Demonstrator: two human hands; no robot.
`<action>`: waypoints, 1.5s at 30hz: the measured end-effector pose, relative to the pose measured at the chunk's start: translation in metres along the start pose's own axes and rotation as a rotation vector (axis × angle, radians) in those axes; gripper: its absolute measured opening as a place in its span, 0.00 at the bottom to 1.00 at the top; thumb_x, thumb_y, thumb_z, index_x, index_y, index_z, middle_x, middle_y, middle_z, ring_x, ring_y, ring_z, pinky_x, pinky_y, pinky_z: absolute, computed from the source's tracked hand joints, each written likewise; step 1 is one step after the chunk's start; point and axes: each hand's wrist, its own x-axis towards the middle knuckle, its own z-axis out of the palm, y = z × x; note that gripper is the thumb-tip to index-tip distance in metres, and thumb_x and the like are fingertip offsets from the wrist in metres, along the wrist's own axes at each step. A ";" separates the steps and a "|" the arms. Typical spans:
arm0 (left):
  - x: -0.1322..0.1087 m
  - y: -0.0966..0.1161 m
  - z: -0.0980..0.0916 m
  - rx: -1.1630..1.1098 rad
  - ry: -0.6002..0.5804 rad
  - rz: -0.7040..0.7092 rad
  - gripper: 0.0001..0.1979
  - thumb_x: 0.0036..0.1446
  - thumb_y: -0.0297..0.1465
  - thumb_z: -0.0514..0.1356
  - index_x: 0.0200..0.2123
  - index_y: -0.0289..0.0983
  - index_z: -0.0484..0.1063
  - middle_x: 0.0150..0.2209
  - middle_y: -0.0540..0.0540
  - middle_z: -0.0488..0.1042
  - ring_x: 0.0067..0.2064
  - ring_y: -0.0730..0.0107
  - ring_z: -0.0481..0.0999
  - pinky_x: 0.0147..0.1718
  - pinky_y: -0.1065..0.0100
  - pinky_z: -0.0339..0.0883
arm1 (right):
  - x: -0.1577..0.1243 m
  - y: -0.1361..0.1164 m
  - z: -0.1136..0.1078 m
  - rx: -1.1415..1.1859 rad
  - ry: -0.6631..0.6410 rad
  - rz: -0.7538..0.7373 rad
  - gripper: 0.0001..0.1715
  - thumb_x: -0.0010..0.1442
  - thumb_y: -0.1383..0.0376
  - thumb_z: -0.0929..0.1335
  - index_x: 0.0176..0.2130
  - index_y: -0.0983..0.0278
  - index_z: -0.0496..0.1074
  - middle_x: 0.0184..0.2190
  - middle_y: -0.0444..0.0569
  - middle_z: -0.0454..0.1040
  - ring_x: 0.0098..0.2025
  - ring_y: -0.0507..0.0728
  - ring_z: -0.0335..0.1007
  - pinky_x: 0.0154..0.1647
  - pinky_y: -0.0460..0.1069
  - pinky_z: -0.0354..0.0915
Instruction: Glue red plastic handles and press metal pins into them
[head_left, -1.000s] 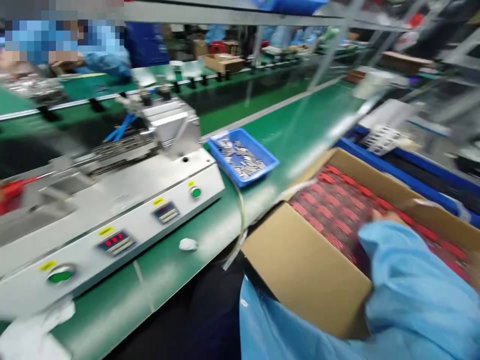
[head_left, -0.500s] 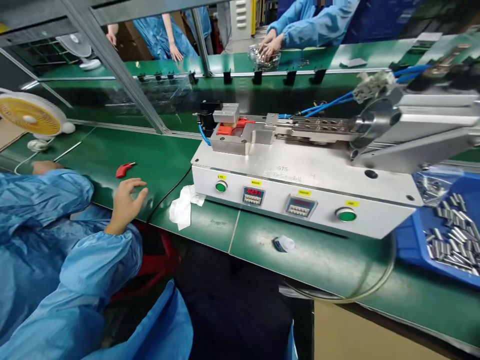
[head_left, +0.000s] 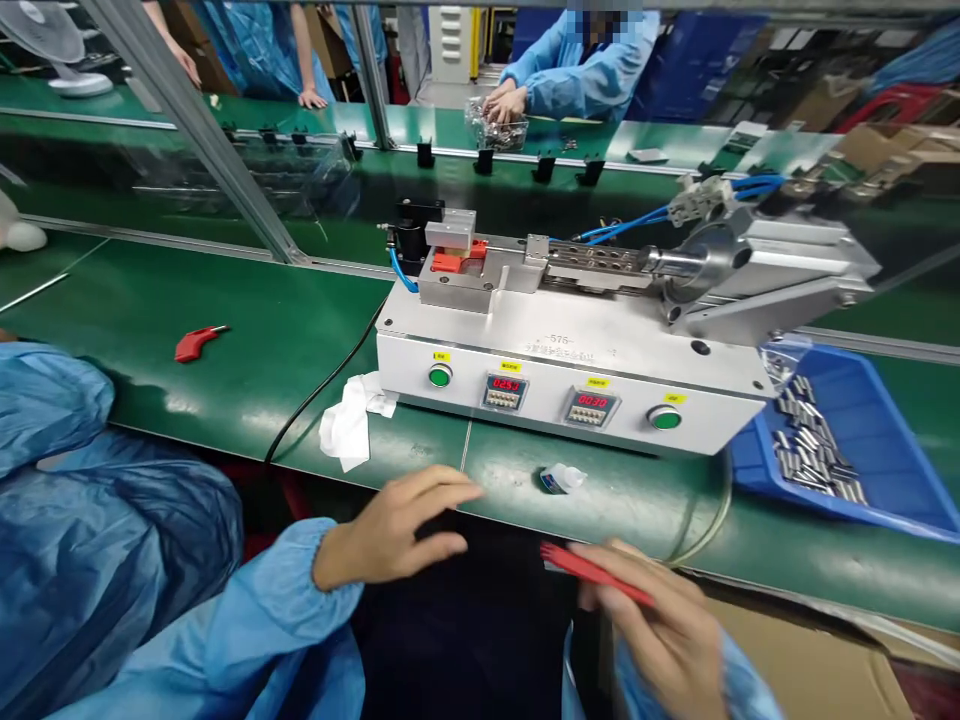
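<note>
My left hand (head_left: 401,525) hovers at the table's front edge with fingers stretched out, thumb apart, holding nothing. To its right, my right hand (head_left: 664,625) pinches a red plastic handle (head_left: 596,572), slightly blurred by motion. Both hands are in front of a metal bench press (head_left: 577,365) with green buttons and lit red displays. Another red handle (head_left: 448,262) sits in the press's fixture, beneath a metal block. On the green table at left lies a red handle with a thin metal shaft (head_left: 196,344). A small clear-and-dark container (head_left: 561,479) stands between my hands and the press.
A blue bin (head_left: 892,420) with many metal cylinders (head_left: 814,450) is at right. White tissue (head_left: 351,420) and a black cable (head_left: 315,390) lie left of the press. A co-worker's blue sleeve (head_left: 52,400) is close at left. Across the frame, other people work at another bench.
My left hand has moved right, away from the table's red handle. My right hand has come into view holding a red handle. The press's second display is now lit, and the view has shifted right.
</note>
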 end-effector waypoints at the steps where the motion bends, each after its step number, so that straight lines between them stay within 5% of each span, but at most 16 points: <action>1: 0.004 0.006 0.011 -0.073 -0.022 0.010 0.21 0.75 0.42 0.56 0.63 0.37 0.71 0.52 0.35 0.80 0.43 0.63 0.82 0.46 0.62 0.80 | 0.001 -0.007 0.010 0.082 -0.022 0.000 0.21 0.77 0.53 0.64 0.51 0.59 0.83 0.25 0.47 0.78 0.27 0.57 0.75 0.31 0.50 0.75; 5: 0.009 0.014 0.032 -0.313 -0.024 -0.059 0.13 0.74 0.36 0.56 0.52 0.36 0.76 0.39 0.40 0.80 0.36 0.65 0.79 0.38 0.65 0.77 | 0.007 -0.019 0.042 0.251 -0.005 0.043 0.18 0.75 0.55 0.66 0.55 0.59 0.81 0.24 0.45 0.77 0.26 0.57 0.75 0.35 0.53 0.76; 9: 0.006 0.000 0.034 -0.482 0.056 -0.260 0.09 0.69 0.35 0.61 0.40 0.35 0.76 0.32 0.45 0.76 0.33 0.68 0.75 0.35 0.68 0.74 | -0.001 0.004 0.044 0.106 0.419 0.089 0.14 0.68 0.60 0.74 0.51 0.61 0.79 0.26 0.43 0.70 0.27 0.54 0.69 0.34 0.51 0.72; 12: 0.011 -0.016 0.036 -0.615 0.082 -0.429 0.07 0.66 0.34 0.62 0.40 0.36 0.75 0.34 0.46 0.78 0.34 0.69 0.76 0.37 0.69 0.73 | 0.001 0.033 0.043 0.007 0.583 0.166 0.28 0.61 0.57 0.78 0.57 0.61 0.74 0.37 0.48 0.74 0.37 0.57 0.73 0.39 0.53 0.74; 15: 0.021 -0.027 0.041 -0.746 0.055 -0.544 0.10 0.64 0.37 0.64 0.42 0.36 0.74 0.35 0.46 0.78 0.34 0.69 0.77 0.37 0.68 0.73 | 0.013 0.053 0.050 -0.025 0.461 0.223 0.31 0.61 0.52 0.77 0.59 0.60 0.74 0.50 0.56 0.75 0.48 0.62 0.76 0.44 0.56 0.76; 19: 0.028 -0.034 0.043 -0.830 0.045 -0.609 0.14 0.61 0.40 0.66 0.42 0.37 0.71 0.34 0.48 0.76 0.33 0.71 0.75 0.35 0.69 0.71 | 0.022 0.058 0.063 0.019 0.376 0.243 0.17 0.65 0.51 0.74 0.46 0.60 0.78 0.51 0.58 0.77 0.54 0.66 0.76 0.52 0.61 0.75; 22: 0.027 -0.035 0.041 -0.818 0.049 -0.598 0.13 0.59 0.38 0.66 0.42 0.37 0.71 0.33 0.50 0.74 0.32 0.73 0.73 0.33 0.71 0.67 | 0.021 0.051 0.067 0.204 0.355 0.296 0.18 0.67 0.52 0.73 0.49 0.60 0.74 0.53 0.58 0.79 0.56 0.65 0.77 0.58 0.62 0.73; 26: 0.022 -0.035 0.040 -0.802 0.072 -0.584 0.13 0.59 0.36 0.66 0.44 0.37 0.72 0.31 0.51 0.72 0.31 0.74 0.70 0.32 0.72 0.65 | 0.017 0.036 0.060 0.290 0.403 0.320 0.19 0.66 0.50 0.73 0.47 0.60 0.74 0.39 0.51 0.81 0.39 0.60 0.79 0.41 0.54 0.75; 30: 0.019 -0.035 0.042 -0.790 0.119 -0.590 0.12 0.61 0.36 0.65 0.44 0.37 0.72 0.30 0.52 0.72 0.30 0.75 0.70 0.32 0.72 0.65 | 0.017 0.017 0.050 0.128 0.370 0.291 0.19 0.66 0.49 0.72 0.40 0.62 0.77 0.28 0.46 0.76 0.26 0.55 0.69 0.28 0.49 0.67; 45: 0.018 -0.036 0.039 -0.789 0.131 -0.592 0.12 0.61 0.37 0.65 0.44 0.37 0.72 0.31 0.51 0.74 0.31 0.74 0.72 0.33 0.71 0.67 | 0.019 0.009 0.058 0.021 0.280 0.227 0.14 0.67 0.54 0.72 0.39 0.62 0.78 0.27 0.44 0.75 0.22 0.52 0.63 0.23 0.48 0.62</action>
